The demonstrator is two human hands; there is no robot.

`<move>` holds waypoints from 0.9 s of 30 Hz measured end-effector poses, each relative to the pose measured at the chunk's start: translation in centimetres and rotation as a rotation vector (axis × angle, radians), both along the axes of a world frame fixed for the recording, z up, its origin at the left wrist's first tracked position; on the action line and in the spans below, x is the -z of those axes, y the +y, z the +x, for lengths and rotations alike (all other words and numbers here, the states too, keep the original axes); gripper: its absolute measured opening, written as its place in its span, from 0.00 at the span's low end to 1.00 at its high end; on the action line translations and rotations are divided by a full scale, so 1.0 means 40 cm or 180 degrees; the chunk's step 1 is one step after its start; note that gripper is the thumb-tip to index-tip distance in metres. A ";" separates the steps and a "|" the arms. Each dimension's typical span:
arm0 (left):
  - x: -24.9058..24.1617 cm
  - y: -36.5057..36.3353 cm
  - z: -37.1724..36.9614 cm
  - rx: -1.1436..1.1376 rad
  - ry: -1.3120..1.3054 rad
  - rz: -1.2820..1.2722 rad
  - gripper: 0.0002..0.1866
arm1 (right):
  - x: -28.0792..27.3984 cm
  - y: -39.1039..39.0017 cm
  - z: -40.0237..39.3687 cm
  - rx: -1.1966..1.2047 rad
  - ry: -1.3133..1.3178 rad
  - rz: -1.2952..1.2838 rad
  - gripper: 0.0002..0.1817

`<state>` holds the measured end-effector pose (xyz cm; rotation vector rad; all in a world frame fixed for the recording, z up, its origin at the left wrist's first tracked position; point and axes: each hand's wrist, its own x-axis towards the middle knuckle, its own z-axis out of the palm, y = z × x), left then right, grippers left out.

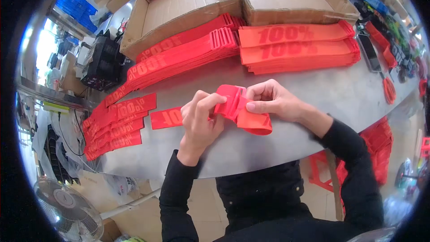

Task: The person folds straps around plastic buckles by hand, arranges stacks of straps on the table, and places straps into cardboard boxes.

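Between my hands, above the metal table, is a folded red-orange fabric strip (253, 121). My left hand (200, 118) pinches its left part, fingers curled over the red cloth. My right hand (277, 102) grips the upper right side between thumb and fingers. Part of the strip hangs in a loop below my right thumb. Another red strip (166, 118) with pale print lies flat on the table, its right end hidden behind my left hand. Further left is a fanned group of printed red strips (117, 127).
Behind my hands are a long red stack (179, 61) and an orange stack (300, 47) marked 100%. Cardboard boxes (298, 15) stand at the back. A phone (369, 52) and orange-handled scissors (389, 91) lie right. A fan (67, 208) stands lower left.
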<state>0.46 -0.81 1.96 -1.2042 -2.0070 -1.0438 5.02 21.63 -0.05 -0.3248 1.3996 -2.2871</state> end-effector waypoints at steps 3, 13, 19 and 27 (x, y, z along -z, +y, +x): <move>0.001 0.003 -0.002 0.0228 0.0080 -0.0090 0.27 | 0.002 0.000 0.000 0.0073 0.0050 -0.0084 0.10; 0.015 -0.005 0.003 0.0183 -0.0325 -0.0321 0.25 | 0.015 0.004 -0.005 0.0303 0.0170 -0.0277 0.09; 0.015 0.004 0.003 0.0289 -0.0330 -0.0455 0.26 | 0.010 0.000 0.000 0.0406 0.0238 -0.0199 0.10; 0.011 0.013 0.008 0.0251 -0.0467 -0.0479 0.26 | -0.013 -0.015 0.002 0.0437 0.0122 -0.0417 0.15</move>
